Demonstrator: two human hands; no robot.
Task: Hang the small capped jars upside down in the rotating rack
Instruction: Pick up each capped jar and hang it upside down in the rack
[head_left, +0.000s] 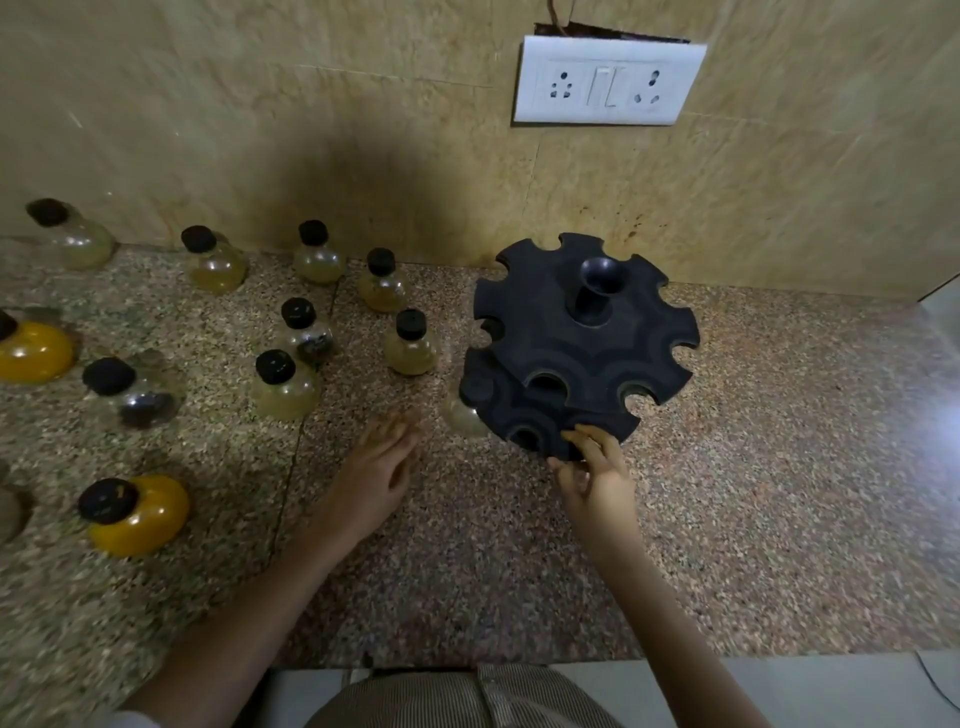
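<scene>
— How many jars are out, and where?

— I count eleven small capped jars standing upright on the speckled counter (779, 467), all in the left half of the frame; a blurred shape at the far left edge may be another, I cannot tell. Two hold bright yellow stuff, one at the left edge (31, 351) and one at lower left (137, 512). Two hold something dark (143, 397) (309, 338). The other seven look pale or cloudy, such as the one nearest the rack (410, 345)

— And the rack?

— One black rotating rack (582, 343), right of centre, against the wall: two notched tiers and a centre post. One jar (467, 408) sits in a notch at the lower tier's left side, cap (475, 387) in the slot, pale bulb below

— The hands?

— The right hand (597, 478) pinches the lower tier's front rim. The left hand (379, 467) is loose and flat, holding nothing, blurred, just left of that hung jar

— Anything else?

— One white switch plate (608, 80) on the wall, upper right
</scene>
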